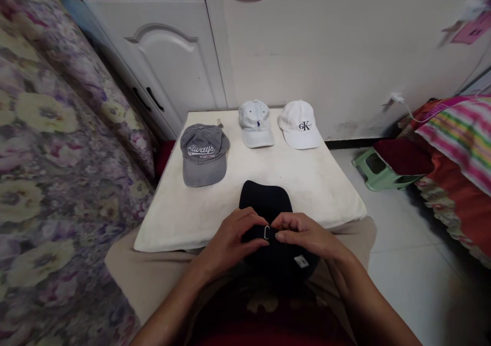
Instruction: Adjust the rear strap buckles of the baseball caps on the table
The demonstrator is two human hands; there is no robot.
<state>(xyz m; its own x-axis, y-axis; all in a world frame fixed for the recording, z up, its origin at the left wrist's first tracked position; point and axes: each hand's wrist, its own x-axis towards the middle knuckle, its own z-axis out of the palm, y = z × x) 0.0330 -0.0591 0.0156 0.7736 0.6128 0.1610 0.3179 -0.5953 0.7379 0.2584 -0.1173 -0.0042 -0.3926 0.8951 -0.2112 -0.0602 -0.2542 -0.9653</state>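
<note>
A black baseball cap (266, 198) lies at the front edge of the table and over my lap, its brim pointing away from me. On its strap a small metal buckle (266, 232) shows between my hands. My left hand (240, 233) pinches the cap at the buckle's left side, thumb and fingers closed around it. From the other side, my right hand (297, 232) grips the black strap with thumb and fingers pressed together. A white label (301, 261) is visible inside the cap. The part of the cap under my fingers is hidden.
On the cream-covered table (303, 182) sit a grey cap (205, 154), a pale blue cap (256, 123) and a white cap (299, 125). A floral curtain (57, 182) hangs at left, before a white cabinet (164, 54). A green stool (374, 169) stands at right beside a bed (460, 182).
</note>
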